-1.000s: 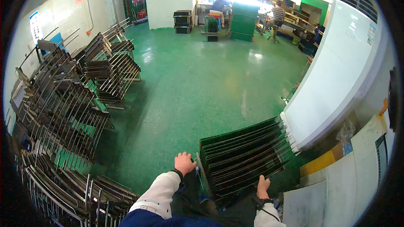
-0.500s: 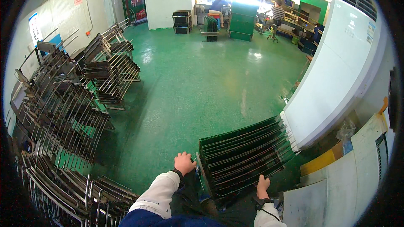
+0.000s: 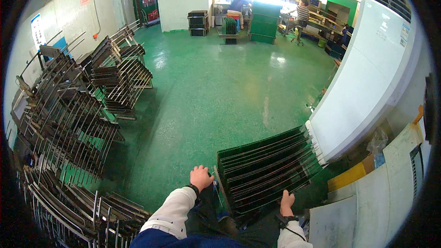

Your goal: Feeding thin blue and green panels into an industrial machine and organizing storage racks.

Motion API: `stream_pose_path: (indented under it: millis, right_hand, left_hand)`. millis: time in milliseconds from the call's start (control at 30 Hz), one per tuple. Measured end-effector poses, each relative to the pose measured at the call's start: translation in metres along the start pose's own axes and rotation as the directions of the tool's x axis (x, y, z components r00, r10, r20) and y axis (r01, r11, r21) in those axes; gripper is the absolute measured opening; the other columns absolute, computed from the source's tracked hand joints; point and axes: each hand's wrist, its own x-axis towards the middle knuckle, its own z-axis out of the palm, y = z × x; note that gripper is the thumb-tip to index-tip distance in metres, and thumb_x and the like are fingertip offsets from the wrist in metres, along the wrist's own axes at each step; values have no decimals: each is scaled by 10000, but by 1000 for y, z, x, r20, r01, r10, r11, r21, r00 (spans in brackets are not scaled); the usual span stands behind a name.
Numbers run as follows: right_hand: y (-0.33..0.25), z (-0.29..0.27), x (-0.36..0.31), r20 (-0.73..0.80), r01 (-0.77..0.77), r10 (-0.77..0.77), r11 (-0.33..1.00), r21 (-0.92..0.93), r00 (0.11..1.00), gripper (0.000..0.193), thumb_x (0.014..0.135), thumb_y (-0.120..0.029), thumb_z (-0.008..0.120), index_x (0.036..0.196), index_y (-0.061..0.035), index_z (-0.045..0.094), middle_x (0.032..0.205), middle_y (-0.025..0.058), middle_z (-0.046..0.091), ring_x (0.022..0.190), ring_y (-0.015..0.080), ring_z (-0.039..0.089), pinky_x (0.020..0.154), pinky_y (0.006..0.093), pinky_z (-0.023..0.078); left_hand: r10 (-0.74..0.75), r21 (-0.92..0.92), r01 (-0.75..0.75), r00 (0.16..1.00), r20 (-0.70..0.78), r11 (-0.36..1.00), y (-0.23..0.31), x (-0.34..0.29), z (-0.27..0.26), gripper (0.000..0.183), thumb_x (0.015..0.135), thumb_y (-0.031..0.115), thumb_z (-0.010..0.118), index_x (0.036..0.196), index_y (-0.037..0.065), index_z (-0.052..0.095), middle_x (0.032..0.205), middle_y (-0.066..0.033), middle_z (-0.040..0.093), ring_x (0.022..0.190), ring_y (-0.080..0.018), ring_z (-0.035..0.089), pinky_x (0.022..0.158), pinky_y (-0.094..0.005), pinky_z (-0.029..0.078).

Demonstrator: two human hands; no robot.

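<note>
A dark rack (image 3: pixel 222 184) stands in front of me with several thin dark green panels (image 3: pixel 266 167) set in rows across it. At its left end my left hand (image 3: pixel 201 177) is closed on the rack's edge, its fingers curled and partly hidden. My right hand (image 3: pixel 287 203) is closed at the near right edge of the rack, thumb upward; its fingertips are out of sight behind the edge. Both forearms wear white sleeves and dark wristbands.
Several metal racks with rods (image 3: pixel 76 115) line the left side. A tall white air conditioner (image 3: pixel 363 69) stands right of the panels, beside pale boards (image 3: pixel 363 206). Stacked dark crates (image 3: pixel 198 24), a green cabinet (image 3: pixel 264 23) and people at work benches are at the back.
</note>
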Motion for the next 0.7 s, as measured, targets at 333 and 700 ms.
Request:
stream_pose_path:
  millis: [333, 700]
  right_hand:
    - [9, 3, 3, -40, 15, -12, 998, 68, 999, 622, 798, -311, 605, 1165, 178, 497, 1229, 307, 533, 1145, 409, 511, 952, 420, 389]
    - [36, 15, 21, -129, 103, -99, 994, 27, 987, 450, 799, -288, 598, 1009, 110, 580, 971, 230, 629, 923, 367, 581, 824, 429, 428]
  left_hand:
    - [-7, 2, 7, 998, 59, 1000, 5, 0, -6, 487, 791, 449, 615, 1104, 79, 662, 1136, -134, 587, 1105, -339, 519, 909, -465, 445]
    - [10, -14, -10, 1000, 21, 1000, 5, 1, -4, 482, 771, 440, 610, 1067, 65, 670, 1121, -146, 599, 1086, -351, 528, 907, -458, 452]
